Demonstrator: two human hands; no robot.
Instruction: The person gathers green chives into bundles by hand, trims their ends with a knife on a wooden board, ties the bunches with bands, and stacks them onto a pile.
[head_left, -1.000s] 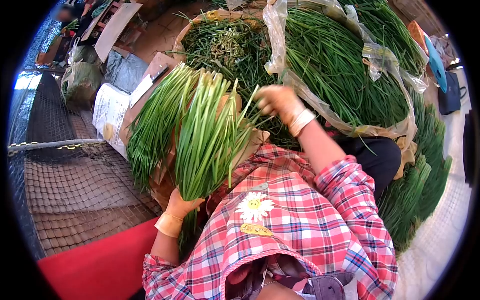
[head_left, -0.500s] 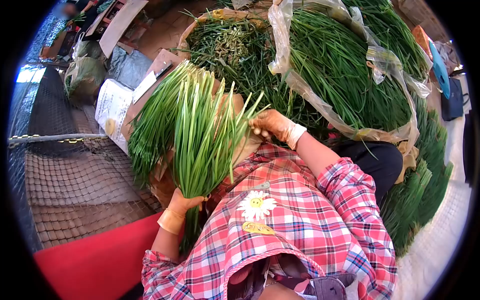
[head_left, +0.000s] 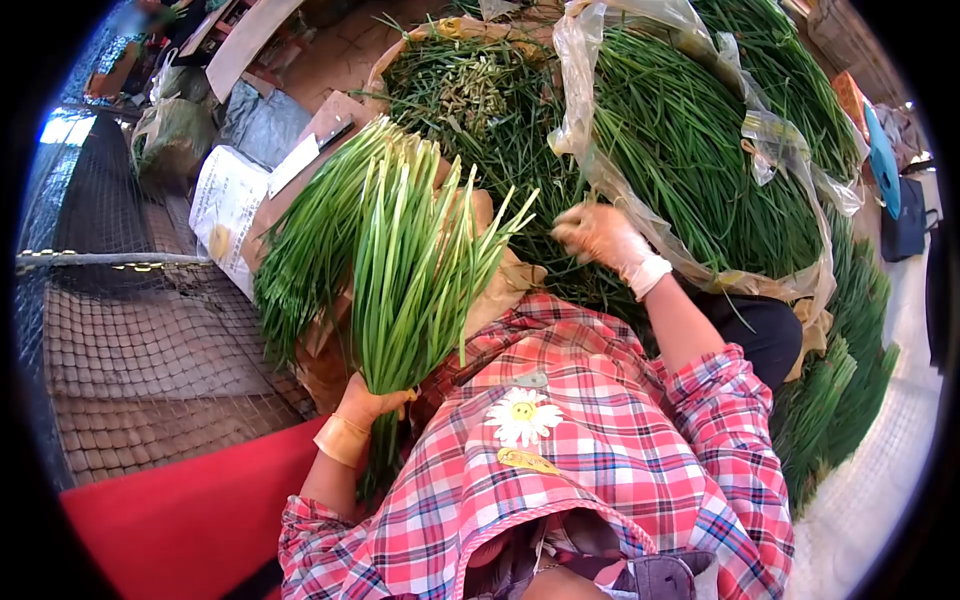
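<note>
My left hand [head_left: 368, 408], in a thin glove, is closed around the lower part of a bunch of garlic chives [head_left: 410, 270]. The pale cut ends fan upward and the green leaves hang below the fist. Beside it, a second bunch of chives [head_left: 305, 240] rests on a cardboard-covered surface, its pale ends at the top. To the right of the held bunch, my gloved right hand [head_left: 605, 240] hovers at the edge of a heap of loose green leaves [head_left: 470, 130]. Its fingers look bent but are blurred, and nothing can be made out in them.
A large plastic-lined bundle of chives [head_left: 670, 150] lies at the right, with more chives [head_left: 830, 390] below it. A knife [head_left: 335, 137] lies behind the resting bunch, near a white printed sack [head_left: 225, 215]. Netting [head_left: 150, 350] and a red surface [head_left: 200, 510] are at left.
My right hand has moved away from the held bunch, to the right, over the loose leaves. My left hand keeps its grip on the chives in nearly the same place.
</note>
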